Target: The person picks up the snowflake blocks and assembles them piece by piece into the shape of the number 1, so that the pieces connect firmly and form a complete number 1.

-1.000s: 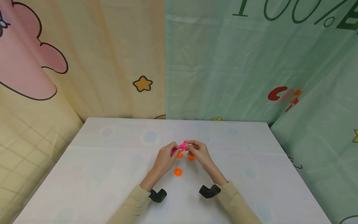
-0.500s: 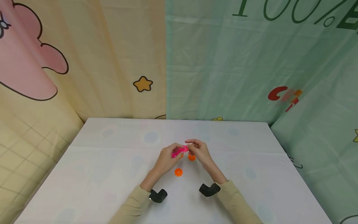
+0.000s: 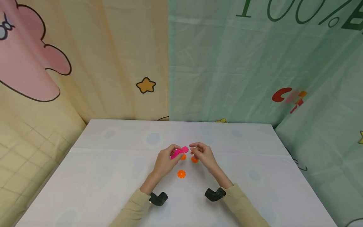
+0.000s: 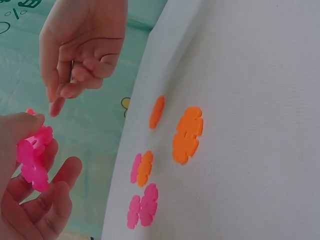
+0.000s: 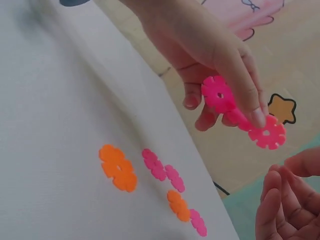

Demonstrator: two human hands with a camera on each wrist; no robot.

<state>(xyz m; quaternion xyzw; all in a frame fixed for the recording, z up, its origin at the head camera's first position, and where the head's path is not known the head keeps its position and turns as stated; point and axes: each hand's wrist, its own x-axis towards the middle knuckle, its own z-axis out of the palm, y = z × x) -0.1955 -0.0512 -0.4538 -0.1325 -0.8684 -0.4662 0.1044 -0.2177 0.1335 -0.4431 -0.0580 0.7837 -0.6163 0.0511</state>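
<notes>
My left hand [image 3: 165,160] pinches a short chain of pink notched, flower-shaped interlocking discs [image 5: 218,94] between thumb and fingers, raised over the table. One disc of the chain sticks out past the thumb tip toward the right hand. Just to its right, my right hand [image 3: 204,155] hovers with bent fingers, the thumb and index tips close together and nothing seen between them. A small gap separates these fingertips from the chain. Below the hands lie loose orange discs, one nearer me [image 3: 181,174], another under the right hand [image 4: 157,112]. Fingers partly cover the chain's middle.
Loose pink discs [image 4: 148,205] lie beside an orange disc [image 4: 145,169] on the white-covered table [image 3: 113,183]; in the head view the left hand hides them. Printed curtains [image 3: 221,69] hang behind the table's far edge. Each wrist wears a black camera mount [image 3: 158,199].
The right fingers have come off the pink chain and moved slightly right. My left hand has drawn a little to the left with the chain. The loose orange discs stay put.
</notes>
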